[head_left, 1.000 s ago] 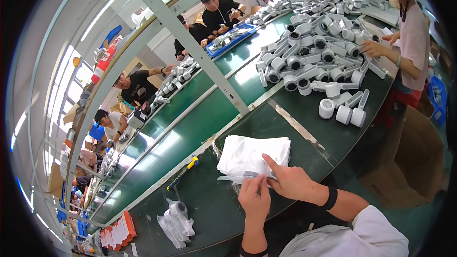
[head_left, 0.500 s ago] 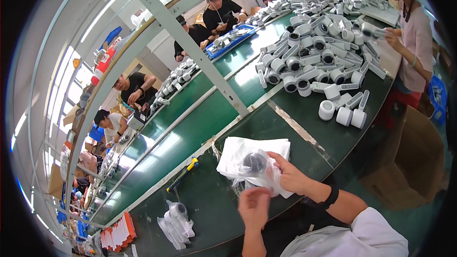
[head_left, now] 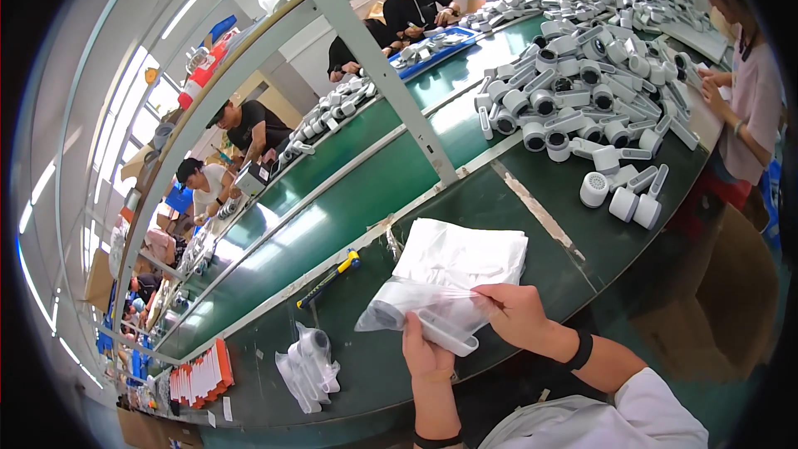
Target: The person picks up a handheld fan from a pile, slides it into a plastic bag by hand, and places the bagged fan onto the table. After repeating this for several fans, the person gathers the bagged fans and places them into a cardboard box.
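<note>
A white handheld device [head_left: 445,331] with a round grey head and a slim handle lies partly inside a clear plastic bag [head_left: 407,293]. My left hand [head_left: 428,351] is closed around it from below, near where head and handle meet. The fingers of my right hand [head_left: 519,316] pinch the bag's open edge and pull it taut above the handle, whose end sticks out. Just beyond my hands is a stack of white plastic bags [head_left: 474,248]. To the left, another bagged device [head_left: 309,366] rests on the green table [head_left: 374,382].
A yellow and dark utility knife [head_left: 328,278] lies left of the stack. Orange-edged cards [head_left: 202,374] stand at the far left. A large pile of similar devices [head_left: 582,91] covers the back right. Metal uprights [head_left: 374,58], co-workers and a cardboard box [head_left: 706,299] surround the table.
The bagged device has tilted and shifted left, its handle now pointing to the lower right. My left hand has come up to grip it; my right hand now pinches the bag's edge.
</note>
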`<state>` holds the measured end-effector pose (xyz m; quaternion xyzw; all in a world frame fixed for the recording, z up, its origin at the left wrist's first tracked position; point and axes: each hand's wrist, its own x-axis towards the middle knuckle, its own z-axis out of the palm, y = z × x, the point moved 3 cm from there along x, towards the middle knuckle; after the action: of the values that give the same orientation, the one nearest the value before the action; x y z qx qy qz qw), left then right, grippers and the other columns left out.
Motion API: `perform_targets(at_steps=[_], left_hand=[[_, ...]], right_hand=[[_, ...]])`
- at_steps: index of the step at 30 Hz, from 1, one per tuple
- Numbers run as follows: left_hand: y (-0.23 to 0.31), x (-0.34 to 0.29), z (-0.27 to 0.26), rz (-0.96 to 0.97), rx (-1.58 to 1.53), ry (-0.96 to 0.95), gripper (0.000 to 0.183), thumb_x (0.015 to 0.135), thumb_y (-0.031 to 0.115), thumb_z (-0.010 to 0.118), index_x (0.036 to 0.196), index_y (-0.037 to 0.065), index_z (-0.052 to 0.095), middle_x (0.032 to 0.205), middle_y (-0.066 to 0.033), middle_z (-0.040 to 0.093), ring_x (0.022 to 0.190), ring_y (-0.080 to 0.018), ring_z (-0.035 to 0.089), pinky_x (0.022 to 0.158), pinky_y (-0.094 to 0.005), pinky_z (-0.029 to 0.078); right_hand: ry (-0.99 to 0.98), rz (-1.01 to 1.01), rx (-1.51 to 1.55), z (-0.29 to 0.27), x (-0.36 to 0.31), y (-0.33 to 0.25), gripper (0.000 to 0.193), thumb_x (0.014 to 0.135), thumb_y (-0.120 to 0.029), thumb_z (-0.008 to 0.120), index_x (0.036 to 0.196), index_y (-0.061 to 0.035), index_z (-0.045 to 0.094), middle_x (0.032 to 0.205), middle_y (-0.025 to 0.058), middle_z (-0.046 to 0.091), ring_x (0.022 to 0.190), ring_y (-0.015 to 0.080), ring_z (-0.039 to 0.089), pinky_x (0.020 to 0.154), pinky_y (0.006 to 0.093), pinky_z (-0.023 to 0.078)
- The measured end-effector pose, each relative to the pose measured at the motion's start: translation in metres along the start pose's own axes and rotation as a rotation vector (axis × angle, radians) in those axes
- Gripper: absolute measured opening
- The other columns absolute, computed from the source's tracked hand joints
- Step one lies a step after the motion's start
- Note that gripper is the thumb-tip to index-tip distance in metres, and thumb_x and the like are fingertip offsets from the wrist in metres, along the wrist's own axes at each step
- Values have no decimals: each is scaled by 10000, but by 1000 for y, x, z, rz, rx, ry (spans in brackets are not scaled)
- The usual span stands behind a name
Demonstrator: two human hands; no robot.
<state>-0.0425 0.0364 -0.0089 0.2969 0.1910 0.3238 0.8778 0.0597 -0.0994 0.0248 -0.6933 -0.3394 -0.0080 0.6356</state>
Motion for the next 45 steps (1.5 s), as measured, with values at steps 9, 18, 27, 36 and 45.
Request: perform_targets(at_steps=[9, 18, 27, 36, 45], left_hand=[[67, -16, -34, 134, 206, 82, 503, 900, 95, 579, 1340, 103, 335, 1024, -116, 591, 697, -245, 621, 382, -340, 490], [231, -91, -151, 673, 1138, 860, 581, 778, -23, 601, 1336, -20, 443, 1241, -161, 557, 1086, -253, 568, 960, -343, 432], [286, -96, -304, 434, 1421, 1001, 558, 824, 60, 615, 1352, -19, 452, 1279, -185, 564, 1149, -292, 551, 995, -359, 402], [274, -75, -309, 315, 1626, 1032, 498, 831, 97, 631, 1301, -20, 513, 1215, -225, 597, 1106, -333, 580, 968, -406, 434], [149, -78, -139, 771, 1722, 429, 313, 876, 182, 686, 1114, -12, 627, 966, -132, 606, 726, -215, 565, 618, -298, 477]], right_hand=[[-43, 60, 204, 8, -25, 21, 101, 859, -75, 682, 880, 23, 695, 634, 72, 641, 543, 76, 568, 494, 227, 437], [-351, 105, -62, 19, -60, 54, 91, 826, -80, 706, 845, 9, 699, 633, 82, 643, 520, 107, 577, 491, 252, 445], [-322, -19, -62, 24, -64, 52, 71, 808, -79, 708, 807, -11, 687, 638, 102, 630, 496, 174, 585, 478, 280, 452], [-257, -88, -149, 22, -64, 50, 61, 785, -82, 716, 773, -31, 686, 619, 97, 618, 490, 212, 592, 473, 298, 460], [-216, -54, 30, 10, -67, 50, 91, 814, -173, 718, 817, -81, 717, 657, 64, 645, 557, 218, 629, 516, 313, 503]])
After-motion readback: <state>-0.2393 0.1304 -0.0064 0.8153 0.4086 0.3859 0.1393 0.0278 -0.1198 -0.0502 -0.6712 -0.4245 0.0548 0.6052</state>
